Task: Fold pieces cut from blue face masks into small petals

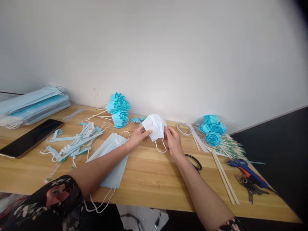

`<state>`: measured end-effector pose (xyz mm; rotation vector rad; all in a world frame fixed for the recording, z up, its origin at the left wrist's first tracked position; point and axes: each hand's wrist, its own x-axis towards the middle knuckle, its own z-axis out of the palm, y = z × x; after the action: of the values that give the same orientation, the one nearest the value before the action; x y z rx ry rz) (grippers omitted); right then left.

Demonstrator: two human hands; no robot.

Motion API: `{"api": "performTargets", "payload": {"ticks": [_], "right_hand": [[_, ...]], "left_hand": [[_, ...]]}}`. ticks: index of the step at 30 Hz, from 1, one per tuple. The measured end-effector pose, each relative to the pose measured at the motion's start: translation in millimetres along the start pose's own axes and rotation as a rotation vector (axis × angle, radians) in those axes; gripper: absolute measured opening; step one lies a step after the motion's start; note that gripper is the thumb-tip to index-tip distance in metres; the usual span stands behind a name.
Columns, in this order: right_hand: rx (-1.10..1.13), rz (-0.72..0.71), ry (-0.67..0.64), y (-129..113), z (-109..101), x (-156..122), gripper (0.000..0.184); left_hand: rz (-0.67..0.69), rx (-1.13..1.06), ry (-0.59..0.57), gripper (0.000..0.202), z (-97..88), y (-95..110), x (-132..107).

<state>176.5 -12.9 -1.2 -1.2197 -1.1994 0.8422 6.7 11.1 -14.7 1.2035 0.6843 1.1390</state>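
Note:
Both hands hold up a folded white face mask [156, 125] above the wooden table [149, 179]. My left hand [138, 136] pinches its left edge and my right hand [173, 141] pinches its right edge. An ear loop dangles below the mask. A flat light-blue mask [109, 160] lies under my left forearm, its loops hanging over the table's front edge.
A stack of blue masks [33, 106] and a phone [30, 138] lie at far left, with cut mask strips [74, 141] beside them. Blue mask roses [118, 109] stand by the wall; more roses on sticks [214, 131], tape [184, 129], scissors [194, 162], glue gun [247, 171] and keys [250, 187] at right.

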Motion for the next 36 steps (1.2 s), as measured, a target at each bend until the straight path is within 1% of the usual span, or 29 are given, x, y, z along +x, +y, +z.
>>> {"api": "performTargets", "payload": {"ticks": [2,6,9,13,20,25,29,32,34,36], "right_hand": [[-0.004,-0.005,0.024,1.4,-0.2,0.8,0.035],[-0.034,-0.028,0.084,2.3,-2.2,1.6,0.033],[-0.089,-0.082,0.149,1.5,-6.0,2.7,0.032],[-0.162,-0.157,0.172,-1.7,-9.3,3.1,0.031],[-0.125,-0.148,0.223,-6.8,-7.0,1.7,0.031],[-0.085,-0.140,0.206,-3.9,-7.0,2.3,0.031],[-0.092,-0.135,0.199,0.3,-7.5,3.2,0.033],[-0.083,-0.115,0.175,1.0,-6.1,2.5,0.033],[-0.081,-0.117,0.159,-0.3,-4.5,1.0,0.033],[-0.066,-0.127,0.150,-2.2,-2.8,-0.9,0.034]], "left_hand": [[0.011,0.026,-0.032,0.058,-0.8,-1.7,1.2],[0.024,0.051,-0.022,0.056,-3.7,-5.4,4.6],[0.037,0.054,-0.016,0.053,-4.7,-7.3,5.9],[0.041,0.050,0.014,0.051,-4.1,-9.1,6.8],[0.055,0.018,0.026,0.056,-1.8,-8.1,7.6],[0.071,0.034,0.010,0.056,-2.3,-5.1,5.4],[0.058,0.050,-0.018,0.060,-1.0,-0.6,2.7],[0.052,0.064,-0.012,0.062,0.9,-0.2,1.2],[0.033,0.090,0.001,0.057,1.2,-2.7,1.1],[0.010,0.124,0.012,0.047,0.3,-6.6,1.8]]}}
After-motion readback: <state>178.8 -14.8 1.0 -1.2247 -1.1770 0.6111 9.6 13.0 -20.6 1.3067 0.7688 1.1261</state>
